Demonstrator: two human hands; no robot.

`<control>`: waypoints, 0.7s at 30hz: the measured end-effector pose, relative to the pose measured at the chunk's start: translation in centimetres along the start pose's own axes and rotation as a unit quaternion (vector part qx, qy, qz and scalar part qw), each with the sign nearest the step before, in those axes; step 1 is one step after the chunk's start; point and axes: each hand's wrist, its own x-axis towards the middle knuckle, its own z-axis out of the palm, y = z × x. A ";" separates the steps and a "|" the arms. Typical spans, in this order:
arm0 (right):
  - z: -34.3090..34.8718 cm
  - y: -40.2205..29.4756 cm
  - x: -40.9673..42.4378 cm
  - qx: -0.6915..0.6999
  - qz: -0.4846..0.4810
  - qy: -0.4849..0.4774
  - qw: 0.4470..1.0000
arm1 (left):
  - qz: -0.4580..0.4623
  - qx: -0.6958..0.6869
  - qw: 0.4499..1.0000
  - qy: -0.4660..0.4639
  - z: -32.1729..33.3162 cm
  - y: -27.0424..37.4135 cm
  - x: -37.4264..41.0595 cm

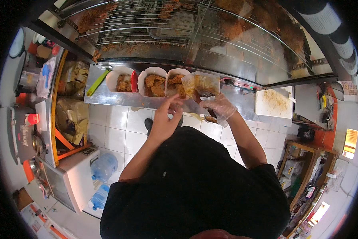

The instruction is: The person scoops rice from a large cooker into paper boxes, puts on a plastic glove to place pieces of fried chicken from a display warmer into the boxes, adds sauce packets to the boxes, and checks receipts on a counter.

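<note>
My bare left hand (167, 118) is above the counter's front edge with its fingers apart and nothing visible in them. Its fingertips are close to a white paper box (168, 78) of fried chicken (176, 82). A clear plastic glove covers my right hand (221, 105), which grips a small clear plastic sachet (208, 98) with dark contents. Just beyond it are clear plastic packets (207, 83) with yellowish-brown contents, partly over the box; whether the hand also holds them is unclear. Two more paper boxes (140, 83) (111, 80) of fried chicken stand to the left, a red piece (134, 81) at the leftmost.
Green-handled tongs (98, 83) lie at the steel counter's (119, 100) left end. A white tray (274, 112) with crumbs sits at its right. Behind rises a glass display cabinet (241, 56) with wire racks. Blue water bottles (104, 166) stand on the tiled floor (116, 128).
</note>
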 end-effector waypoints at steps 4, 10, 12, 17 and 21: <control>-1.7 -2.2 1.3 -0.168 0.084 -0.027 0.982 | 0.215 0.287 0.923 0.142 -1.2 1.7 4.7; -1.9 -3.3 3.1 -0.186 -0.061 -0.010 0.981 | 0.142 0.381 0.912 0.055 -2.4 3.9 11.7; -2.1 -5.2 3.1 -0.154 -0.057 0.002 0.986 | 0.143 0.360 0.920 0.065 -2.7 3.9 12.1; -2.0 -6.2 3.3 -0.027 -0.024 -0.028 0.999 | 0.117 0.335 0.933 0.056 -3.3 2.1 12.6; -1.2 -4.5 4.1 0.029 -0.038 -0.010 0.999 | 0.119 0.323 0.937 0.050 -3.3 1.9 12.8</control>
